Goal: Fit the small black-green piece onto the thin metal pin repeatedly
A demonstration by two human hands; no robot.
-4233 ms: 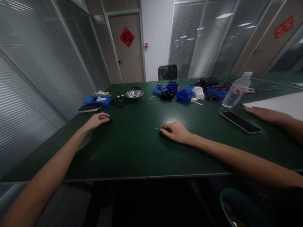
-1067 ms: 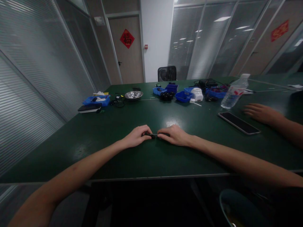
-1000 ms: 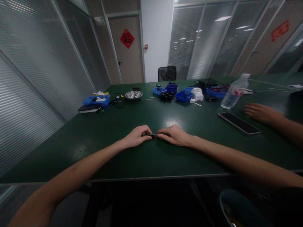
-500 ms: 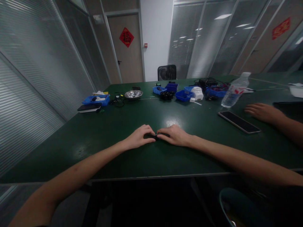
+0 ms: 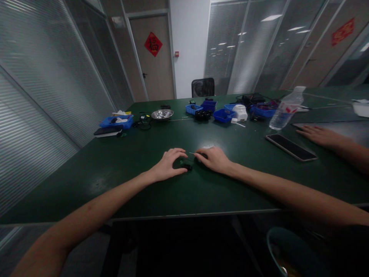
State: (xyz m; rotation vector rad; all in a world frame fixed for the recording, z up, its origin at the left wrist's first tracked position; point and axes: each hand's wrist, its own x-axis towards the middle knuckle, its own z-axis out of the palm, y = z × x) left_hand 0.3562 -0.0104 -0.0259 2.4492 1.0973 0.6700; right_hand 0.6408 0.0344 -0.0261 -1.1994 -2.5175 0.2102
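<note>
My left hand [image 5: 170,164] rests over the green table with thumb and fingers apart, holding nothing. Right by its thumb tip lies a small black block-like piece [image 5: 188,167]; whether the thumb touches it I cannot tell. A tiny green item [image 5: 181,162] shows in the gap between that thumb and fingers. Just to the right, my right hand [image 5: 213,158] is closed in a pinch. From its fingertips a thin, pale, pin-like piece [image 5: 191,153] points left toward my left fingers. The rest of that piece is hidden by the hand.
A phone [image 5: 290,147] and a water bottle [image 5: 287,108] stand to the right, near another person's hand [image 5: 319,136]. Farther back are a metal bowl [image 5: 162,119], blue bins [image 5: 223,115] and cables. The table's front edge [image 5: 184,216] runs close to me.
My hands have parted slightly, and my left fingers have spread off the black piece, leaving it on the table. The thin piece now shows at my right fingertips. A grey surface appears by the other person's hand.
</note>
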